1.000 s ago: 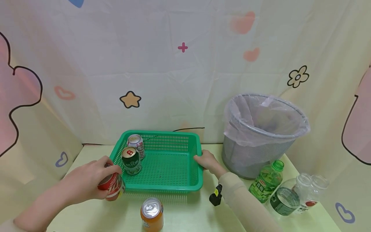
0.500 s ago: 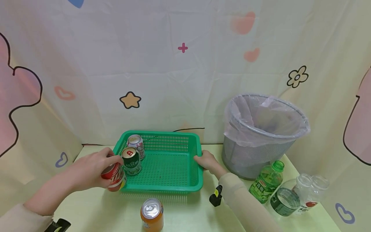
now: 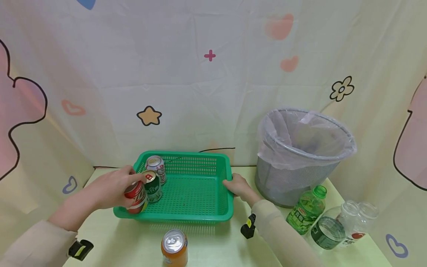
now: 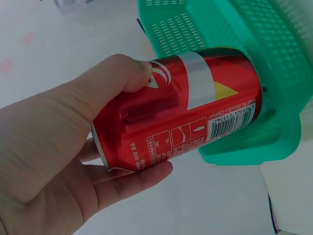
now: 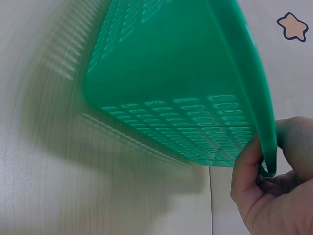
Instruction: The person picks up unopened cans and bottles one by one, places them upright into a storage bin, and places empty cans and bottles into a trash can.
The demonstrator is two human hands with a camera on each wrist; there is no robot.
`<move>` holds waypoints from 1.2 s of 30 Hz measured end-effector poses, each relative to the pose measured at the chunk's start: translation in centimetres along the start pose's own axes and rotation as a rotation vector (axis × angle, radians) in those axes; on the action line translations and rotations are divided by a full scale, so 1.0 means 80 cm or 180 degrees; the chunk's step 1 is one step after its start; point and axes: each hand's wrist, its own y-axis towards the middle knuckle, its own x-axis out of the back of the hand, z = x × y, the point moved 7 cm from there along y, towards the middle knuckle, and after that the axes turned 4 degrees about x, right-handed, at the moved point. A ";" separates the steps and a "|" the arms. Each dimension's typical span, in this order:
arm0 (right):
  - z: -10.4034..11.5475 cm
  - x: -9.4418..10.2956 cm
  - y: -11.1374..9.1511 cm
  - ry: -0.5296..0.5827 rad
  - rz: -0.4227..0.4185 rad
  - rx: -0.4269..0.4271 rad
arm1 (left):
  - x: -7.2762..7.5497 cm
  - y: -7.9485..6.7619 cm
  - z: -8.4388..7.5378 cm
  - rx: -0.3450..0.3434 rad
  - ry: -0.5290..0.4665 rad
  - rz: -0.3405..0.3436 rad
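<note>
My left hand (image 3: 113, 187) grips a red Coca-Cola can (image 4: 181, 107) round its upper part, over the left front corner of the green plastic basket (image 3: 186, 216). In the left wrist view the thumb lies along one side of the can and fingers curl under the other. Inside the basket's left end stand a dark green can (image 3: 153, 191) and, behind it, a white-and-red Coca-Cola can (image 3: 156, 167). With curled fingers and thumb, my right hand (image 3: 239, 185) holds the rim of the basket's right side, seen closely in the right wrist view (image 5: 279, 171).
An orange can (image 3: 175, 246) stands on the table in front of the basket. To the right are a lined mesh wastebasket (image 3: 287, 181), a green bottle (image 3: 307, 209) and clear bottles (image 3: 328, 231) near the table's right edge. A printed curtain (image 3: 186, 92) hangs behind.
My left hand has carried the red can rightward and up in view, from beside the basket to over its left front corner. My right hand keeps its hold on the rim.
</note>
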 end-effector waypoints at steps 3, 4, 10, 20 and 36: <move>-0.001 0.000 0.001 0.0013 -0.0007 -0.0004 | -0.005 0.006 0.003 0.0055 -0.0028 0.0079; -0.001 -0.001 0.001 0.0016 -0.0009 -0.0007 | -0.006 0.008 0.004 0.0079 -0.0038 0.0103; -0.003 -0.001 0.003 -0.0037 -0.0016 0.0012 | -0.012 0.017 0.007 0.0124 -0.0034 0.0167; -0.005 -0.002 0.006 -0.0023 0.0003 0.0045 | -0.028 0.028 0.015 0.0172 -0.0141 0.0204; -0.006 -0.002 0.006 -0.0034 -0.0008 0.0038 | -0.049 0.031 0.018 0.0269 -0.0207 0.0361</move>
